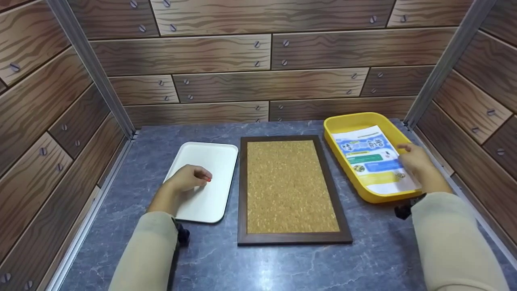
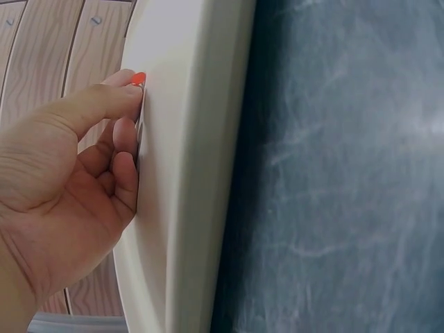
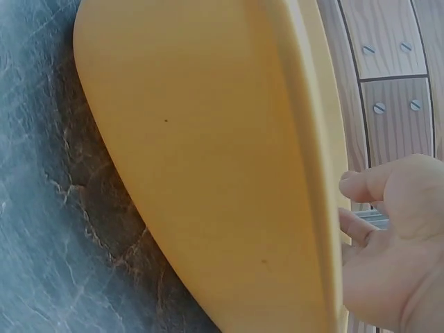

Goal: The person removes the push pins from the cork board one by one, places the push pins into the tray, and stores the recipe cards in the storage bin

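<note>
Small red pin (image 1: 208,179), pinched between thumb and fingertips of the left hand (image 1: 188,178) over the near middle of the white tray (image 1: 218,159); too small to tell which way the pin points or where its long axis runs. In the left wrist view, the same red pin (image 2: 139,78) at the tip of the thumb, fingers curled in beneath it, just beside the white tray's rim (image 2: 201,173). White tray lying flat on the grey marbled tabletop (image 1: 282,262), long axis running away from the person and leaning a little to the right at the far end. Just to its right, a cork board (image 1: 288,186) in a dark wooden frame, long axis also pointing away, near edge close to the person. Further right, a yellow tray (image 1: 343,121) holding a printed flyer (image 1: 373,159) in blue, white and yellow, both angled with the far end tilted leftward. Right hand (image 1: 416,161) resting over the flyer's right edge inside the yellow tray, fingers loosely bent and touching the paper; cannot tell whether the sheet is actually gripped. In the right wrist view, right hand (image 3: 395,243) with relaxed fingers just beside the yellow tray's outer wall (image 3: 208,159). Wood-plank patterned panels (image 1: 258,60) enclosing the tabletop on three sides.
</note>
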`<state>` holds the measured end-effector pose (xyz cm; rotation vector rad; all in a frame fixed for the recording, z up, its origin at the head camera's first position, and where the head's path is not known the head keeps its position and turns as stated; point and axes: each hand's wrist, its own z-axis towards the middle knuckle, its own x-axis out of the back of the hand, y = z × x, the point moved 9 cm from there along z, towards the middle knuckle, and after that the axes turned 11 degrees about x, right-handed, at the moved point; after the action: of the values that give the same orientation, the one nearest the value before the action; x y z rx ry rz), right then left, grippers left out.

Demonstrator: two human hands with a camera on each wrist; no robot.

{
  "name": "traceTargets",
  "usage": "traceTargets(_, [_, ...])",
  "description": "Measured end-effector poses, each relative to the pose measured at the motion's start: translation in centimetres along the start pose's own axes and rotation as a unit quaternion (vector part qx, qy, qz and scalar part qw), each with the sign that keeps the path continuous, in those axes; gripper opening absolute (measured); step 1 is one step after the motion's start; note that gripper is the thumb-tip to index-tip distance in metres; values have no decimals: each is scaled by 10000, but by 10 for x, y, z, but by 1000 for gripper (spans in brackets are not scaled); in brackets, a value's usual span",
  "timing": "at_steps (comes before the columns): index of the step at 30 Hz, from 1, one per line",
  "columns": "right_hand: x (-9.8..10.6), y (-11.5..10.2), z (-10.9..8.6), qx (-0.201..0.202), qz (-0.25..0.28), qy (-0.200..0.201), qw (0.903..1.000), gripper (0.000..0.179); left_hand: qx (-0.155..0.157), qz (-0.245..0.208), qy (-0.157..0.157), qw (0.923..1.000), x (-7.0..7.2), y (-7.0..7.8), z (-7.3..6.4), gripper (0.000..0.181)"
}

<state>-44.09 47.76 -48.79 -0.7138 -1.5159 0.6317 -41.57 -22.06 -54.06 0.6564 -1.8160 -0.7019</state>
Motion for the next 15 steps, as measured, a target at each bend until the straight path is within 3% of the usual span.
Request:
traceTargets(5, [-4, -3, -2, -204, 415, 14, 9989, 65, 10, 69, -41, 10000, 2, -1, -2, 25])
traceTargets(10, [-14, -28, -4, 125, 195, -649, 9976, 66, 120, 141, 13, 9998, 7, -3, -3, 30])
traceTargets(15, [-32, -60, -8, 596, -99, -1426, 9879, 71, 317, 19, 52, 9995, 14, -3, -4, 31])
